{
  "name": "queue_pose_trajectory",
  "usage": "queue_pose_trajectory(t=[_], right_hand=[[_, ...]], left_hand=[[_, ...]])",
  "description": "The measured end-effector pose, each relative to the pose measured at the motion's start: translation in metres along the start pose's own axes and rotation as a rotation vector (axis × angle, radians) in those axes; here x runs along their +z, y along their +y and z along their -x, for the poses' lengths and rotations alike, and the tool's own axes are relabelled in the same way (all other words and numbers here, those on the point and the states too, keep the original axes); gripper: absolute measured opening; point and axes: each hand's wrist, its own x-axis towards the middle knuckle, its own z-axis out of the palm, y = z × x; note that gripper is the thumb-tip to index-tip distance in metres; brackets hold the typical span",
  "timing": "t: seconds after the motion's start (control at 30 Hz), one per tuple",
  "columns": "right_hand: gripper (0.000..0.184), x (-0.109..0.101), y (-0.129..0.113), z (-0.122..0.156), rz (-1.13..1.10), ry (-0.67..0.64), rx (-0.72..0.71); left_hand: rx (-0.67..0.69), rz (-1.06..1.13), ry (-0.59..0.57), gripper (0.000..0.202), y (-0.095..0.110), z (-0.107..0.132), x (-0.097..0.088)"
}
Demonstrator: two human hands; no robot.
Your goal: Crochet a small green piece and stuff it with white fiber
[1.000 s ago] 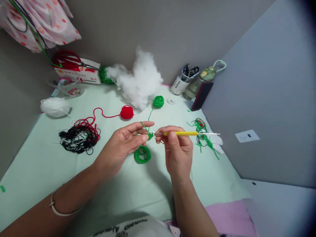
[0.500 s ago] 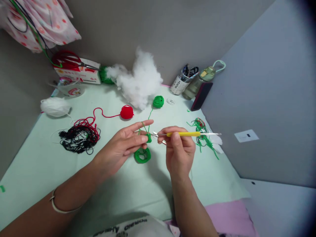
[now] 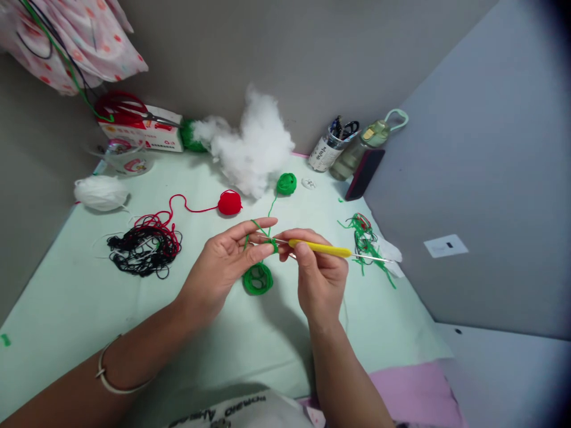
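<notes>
My left hand [image 3: 225, 261] pinches a small green crochet piece [image 3: 271, 244] between thumb and fingers, with green yarn looped over the forefinger. A strand runs from there back to a green yarn ball [image 3: 286, 183]. My right hand [image 3: 319, 273] grips a yellow-handled crochet hook [image 3: 319, 248], its metal tip pushed into the green piece. Under my hands, a round green crocheted ring [image 3: 257, 278] lies on the pale green table cover [image 3: 80, 297].
A red yarn ball [image 3: 229, 203], a black and red yarn tangle [image 3: 145, 244], white yarn [image 3: 100, 192], white stuffing [image 3: 254, 145], green scraps [image 3: 368, 241], a pen cup [image 3: 328, 148], a bottle [image 3: 363, 145], a phone [image 3: 364, 172] and a box with scissors [image 3: 140, 128] ring the table.
The hook pulled a little right away from the green piece, then went back in; its handle now tilts down to the right. My left hand stayed nearly still.
</notes>
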Motion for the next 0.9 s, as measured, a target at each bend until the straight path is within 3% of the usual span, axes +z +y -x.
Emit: queue_pose_trajectory(t=[0.13, 0.23, 0.33, 0.43, 0.53, 0.63, 0.7, 0.77, 0.9], right_hand=[[0.027, 0.003, 0.002, 0.007, 0.394, -0.038, -0.256], [0.037, 0.003, 0.003, 0.01, 0.592, -0.058, -0.436], [0.027, -0.001, 0.001, 0.006, 0.405, 0.024, -0.34], [0.025, -0.001, -0.001, 0.002, 0.19, 0.077, -0.19], [0.024, 0.001, 0.0, 0.004, 0.361, -0.008, -0.277], [0.028, 0.001, 0.0, 0.007, 0.486, -0.004, -0.375], [0.024, -0.001, -0.002, 0.005, 0.331, 0.067, -0.271], [0.02, -0.003, -0.003, 0.002, 0.125, 0.11, -0.123], [0.015, -0.002, -0.003, -0.002, 0.028, 0.035, -0.007]], left_hand=[[0.003, 0.067, 0.044, 0.055, -0.003, 0.001, 0.002], [-0.121, 0.172, -0.02, 0.05, 0.0, 0.0, 0.001], [-0.218, 0.268, -0.068, 0.036, 0.005, -0.003, -0.001], [-0.111, 0.254, -0.017, 0.039, 0.006, -0.003, -0.001], [-0.058, 0.205, 0.0, 0.052, 0.003, -0.001, 0.003], [-0.19, 0.243, -0.061, 0.043, 0.003, 0.0, 0.004], [-0.212, 0.269, -0.053, 0.036, 0.004, 0.0, 0.002], [-0.14, 0.242, -0.017, 0.038, 0.006, -0.001, 0.0], [-0.064, 0.086, -0.035, 0.047, 0.004, -0.001, 0.0]])
